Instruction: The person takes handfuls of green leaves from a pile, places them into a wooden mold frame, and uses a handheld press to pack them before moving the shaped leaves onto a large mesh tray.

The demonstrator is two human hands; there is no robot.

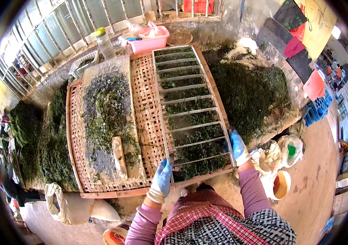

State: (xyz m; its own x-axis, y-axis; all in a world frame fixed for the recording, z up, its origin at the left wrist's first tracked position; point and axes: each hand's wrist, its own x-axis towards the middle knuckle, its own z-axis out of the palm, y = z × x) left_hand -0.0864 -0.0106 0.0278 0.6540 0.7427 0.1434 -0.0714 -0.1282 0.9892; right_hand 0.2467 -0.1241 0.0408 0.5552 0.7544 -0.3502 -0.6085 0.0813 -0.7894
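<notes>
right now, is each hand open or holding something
Left hand: closed, holding the ladder-like frame by its left side.
Right hand: closed, holding the same frame by its right side.

Woven tray (145, 94), board (107, 69) and slatted frame (188, 99) atop

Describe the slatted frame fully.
The slatted frame is pale grey, perhaps metal, with two long rails joined by thin crossbars. It seems to lie flat over green strands on the right side of the woven tray. The left hand grips its near left corner, the right hand its right rail near the same end.
</notes>
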